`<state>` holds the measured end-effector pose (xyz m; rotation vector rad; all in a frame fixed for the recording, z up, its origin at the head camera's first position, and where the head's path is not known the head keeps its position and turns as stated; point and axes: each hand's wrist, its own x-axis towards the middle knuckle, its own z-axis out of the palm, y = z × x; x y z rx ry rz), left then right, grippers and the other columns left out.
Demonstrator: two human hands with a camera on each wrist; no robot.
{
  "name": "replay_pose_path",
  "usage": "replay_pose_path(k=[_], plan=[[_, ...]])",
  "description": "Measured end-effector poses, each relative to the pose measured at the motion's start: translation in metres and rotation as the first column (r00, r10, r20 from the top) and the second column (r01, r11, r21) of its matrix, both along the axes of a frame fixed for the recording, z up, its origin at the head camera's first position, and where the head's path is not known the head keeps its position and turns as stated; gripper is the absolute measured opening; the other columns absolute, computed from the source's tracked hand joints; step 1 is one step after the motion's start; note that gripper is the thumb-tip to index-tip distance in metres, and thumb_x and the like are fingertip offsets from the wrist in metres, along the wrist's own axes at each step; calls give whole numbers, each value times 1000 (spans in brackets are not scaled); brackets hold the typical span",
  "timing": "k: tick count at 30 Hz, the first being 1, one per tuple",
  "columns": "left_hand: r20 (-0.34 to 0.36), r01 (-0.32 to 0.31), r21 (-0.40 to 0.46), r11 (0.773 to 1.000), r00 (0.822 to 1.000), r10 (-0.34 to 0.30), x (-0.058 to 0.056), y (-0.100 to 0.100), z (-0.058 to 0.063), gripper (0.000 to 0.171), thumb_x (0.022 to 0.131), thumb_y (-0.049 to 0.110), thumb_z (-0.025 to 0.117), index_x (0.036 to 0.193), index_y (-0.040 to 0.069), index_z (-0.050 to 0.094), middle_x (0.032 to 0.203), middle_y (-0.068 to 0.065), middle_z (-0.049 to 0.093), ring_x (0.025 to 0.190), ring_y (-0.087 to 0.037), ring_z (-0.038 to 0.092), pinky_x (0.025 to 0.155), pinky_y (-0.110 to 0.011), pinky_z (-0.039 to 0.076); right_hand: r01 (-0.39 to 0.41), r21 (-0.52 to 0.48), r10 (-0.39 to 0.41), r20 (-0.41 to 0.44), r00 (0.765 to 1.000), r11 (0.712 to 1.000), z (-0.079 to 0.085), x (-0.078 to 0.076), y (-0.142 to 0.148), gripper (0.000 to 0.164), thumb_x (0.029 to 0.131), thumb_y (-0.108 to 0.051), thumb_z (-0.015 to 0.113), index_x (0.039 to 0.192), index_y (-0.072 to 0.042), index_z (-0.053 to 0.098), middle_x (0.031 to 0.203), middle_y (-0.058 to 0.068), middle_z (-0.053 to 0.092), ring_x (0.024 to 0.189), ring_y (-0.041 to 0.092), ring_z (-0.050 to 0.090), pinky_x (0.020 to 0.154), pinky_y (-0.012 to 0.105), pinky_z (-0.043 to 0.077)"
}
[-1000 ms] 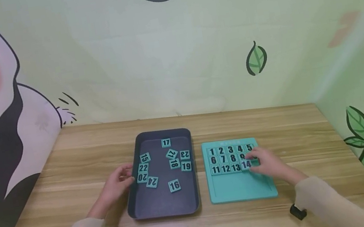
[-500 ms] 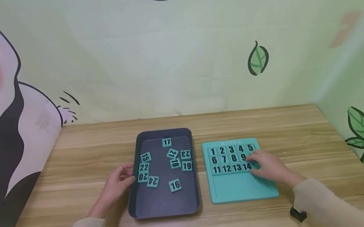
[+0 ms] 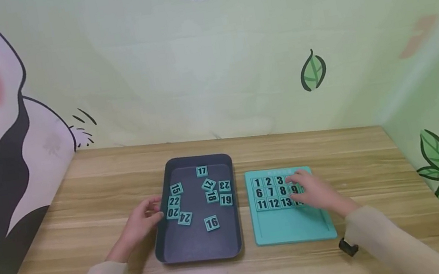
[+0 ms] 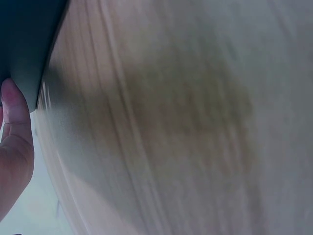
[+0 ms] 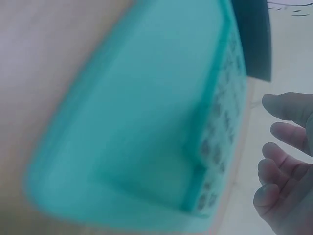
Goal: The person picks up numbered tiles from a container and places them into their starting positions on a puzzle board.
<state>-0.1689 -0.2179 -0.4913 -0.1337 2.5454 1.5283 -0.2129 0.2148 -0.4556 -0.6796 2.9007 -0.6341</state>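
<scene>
My left hand [image 3: 143, 222] is at the left side of a dark tray [image 3: 200, 250], its thumb [image 4: 15, 105] against the tray's outer wall in the left wrist view. Loose numbered tiles lie inside the tray, among them tile 16 [image 3: 212, 223], tile 17 [image 3: 202, 171] and tile 15 [image 3: 176, 189]. To the right lies a teal number board [image 3: 289, 226], its upper part filled with rows of tiles such as tile 11 [image 3: 262, 205]. Over the board's right side hovers my right hand [image 3: 316, 192], fingers apart and holding nothing. It covers several tiles at the right ends of the rows.
Tray and board lie side by side on a wooden table [image 3: 360, 157], a narrow strip of wood between them. Behind the table stands a printed wall [image 3: 191, 65] with leaf and panda pictures.
My right hand has let go of tile 14, which now sits in the third row, and has lifted and moved left over the board. My left hand stays at the tray.
</scene>
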Motion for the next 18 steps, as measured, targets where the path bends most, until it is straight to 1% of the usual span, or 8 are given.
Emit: replay_pose_path(k=[6,8,9,11,14,16,18], plan=[[-4,-4,5,1000,1000,4,0,0,0,43,87,8,48,129,8,40,110,-17,49,103,-31,51,80,-36,50,-37,-48,38,8,999,998,15,-8,-24,39,80,-24,62,114,-7,55,107,11,54,97,26,54,76,38,48],[-3,-5,6,1000,1000,5,0,0,0,43,87,8,48,129,8,40,110,-17,49,103,-31,51,80,-36,50,-48,-44,49,9,999,998,21,-10,-36,39,80,-25,62,115,-8,56,107,10,55,96,25,55,76,37,48],[-3,-4,8,1000,1000,4,0,0,0,43,87,8,49,129,8,40,110,-17,49,104,-31,51,80,-36,50,-61,-44,61,9,998,997,24,-12,-42,38,81,-25,61,115,-9,56,107,10,56,96,25,55,76,37,48],[-2,-5,9,1000,1000,5,0,-1,-1,43,87,8,49,129,8,40,110,-17,49,104,-31,51,80,-36,50,-92,-37,92,0,996,995,29,-15,-56,38,81,-25,61,115,-10,56,105,10,56,91,24,55,73,34,48],[-2,-8,11,1000,1000,8,1,-1,0,43,87,8,49,129,8,40,110,-17,49,103,-30,51,80,-36,50,-146,-30,146,-9,989,989,36,-20,-78,38,82,-26,60,116,-10,56,104,9,57,88,22,55,72,32,47],[-13,-2,16,1000,1000,2,1,-1,0,43,87,8,49,129,7,40,109,-17,49,102,-30,51,80,-36,50,-175,-37,175,-4,985,984,41,-23,-93,37,82,-25,59,116,-11,55,104,8,57,86,21,55,70,31,47],[-23,5,26,1000,1000,-4,1,0,-1,43,86,7,49,129,6,40,109,-18,50,101,-30,52,78,-35,50,-199,-57,200,13,980,978,45,-25,-108,37,82,-24,58,117,-10,55,104,8,58,88,20,55,72,31,47]])
